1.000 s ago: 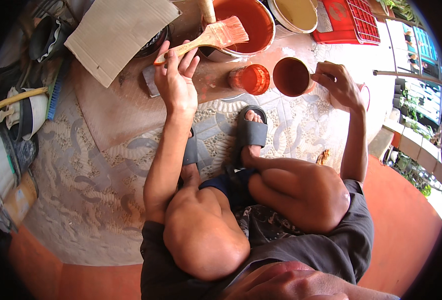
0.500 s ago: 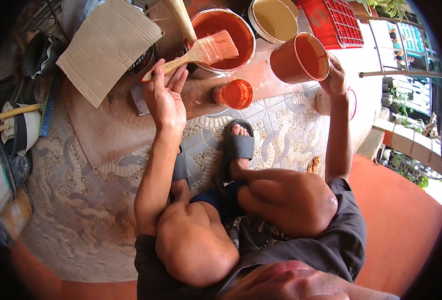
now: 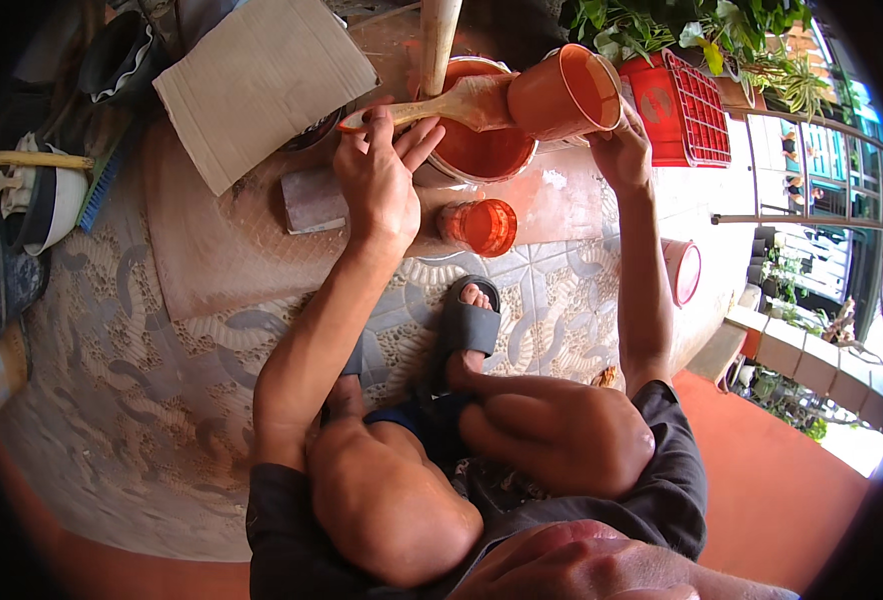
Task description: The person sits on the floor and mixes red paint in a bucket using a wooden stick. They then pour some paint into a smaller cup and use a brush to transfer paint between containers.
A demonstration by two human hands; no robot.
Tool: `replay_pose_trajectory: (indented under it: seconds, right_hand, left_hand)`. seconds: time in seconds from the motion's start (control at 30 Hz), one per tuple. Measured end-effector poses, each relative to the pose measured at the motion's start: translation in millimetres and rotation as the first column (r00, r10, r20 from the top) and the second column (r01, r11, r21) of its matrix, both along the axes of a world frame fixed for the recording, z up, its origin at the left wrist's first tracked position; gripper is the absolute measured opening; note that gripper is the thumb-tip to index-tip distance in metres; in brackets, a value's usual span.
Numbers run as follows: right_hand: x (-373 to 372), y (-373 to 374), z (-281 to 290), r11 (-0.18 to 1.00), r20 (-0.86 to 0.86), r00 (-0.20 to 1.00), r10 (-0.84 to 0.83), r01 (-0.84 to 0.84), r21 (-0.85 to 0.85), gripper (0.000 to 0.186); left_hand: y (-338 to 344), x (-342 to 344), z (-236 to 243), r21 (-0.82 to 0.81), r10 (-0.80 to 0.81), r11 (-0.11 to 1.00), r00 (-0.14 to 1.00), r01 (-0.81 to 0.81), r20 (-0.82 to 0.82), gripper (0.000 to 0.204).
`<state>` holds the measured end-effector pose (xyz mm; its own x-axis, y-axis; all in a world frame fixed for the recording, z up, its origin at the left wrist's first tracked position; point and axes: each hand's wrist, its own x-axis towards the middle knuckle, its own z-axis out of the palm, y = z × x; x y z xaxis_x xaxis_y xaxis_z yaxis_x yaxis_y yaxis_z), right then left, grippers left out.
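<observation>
1. Paint was the matter in hand: an orange cup (image 3: 565, 92) was tipped on its side above the paint bucket (image 3: 482, 150), its mouth turned away from the bucket toward the right, so I could not tell whether anything was running out.
2. The right hand (image 3: 622, 150) was wrapped around the cup from below, fingers closed on its wall.
3. The left hand (image 3: 382, 175) pinched the wooden handle of a paintbrush (image 3: 442, 103), bristles meeting the cup's base over the bucket.
4. Judging by this, the step was emptying or scraping the cup into the bucket; next would call for a steady tilt and brush strokes kept over the bucket.
5. Below the hands stood a small orange jar (image 3: 484, 226); left of the left hand lay cardboard (image 3: 262, 85).
</observation>
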<state>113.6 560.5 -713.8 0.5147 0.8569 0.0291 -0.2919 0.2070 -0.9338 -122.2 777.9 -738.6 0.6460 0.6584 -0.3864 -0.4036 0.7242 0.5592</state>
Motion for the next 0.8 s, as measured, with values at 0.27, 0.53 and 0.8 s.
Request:
replay_pose_trajectory:
  seconds: [0.27,0.53,0.8]
  right_hand:
    - [-1,-2,-6,0.993,0.089,0.991,-0.097,0.103,-0.065,0.043]
    - [-7,-5,-4,0.988,0.117,0.987,-0.106,0.118,-0.099,0.042]
    - [-3,-19,-8,0.977,0.135,0.978,-0.161,0.178,-0.120,0.043]
  left_hand:
    - [7,-9,-3,-0.012,-0.006,1.000,0.999,0.006,-0.041,0.034]
    - [6,-16,4,0.024,0.017,1.000,0.996,-0.015,-0.090,0.033]
    - [0,-20,16,0.139,0.001,0.990,0.995,0.014,-0.103,0.033]
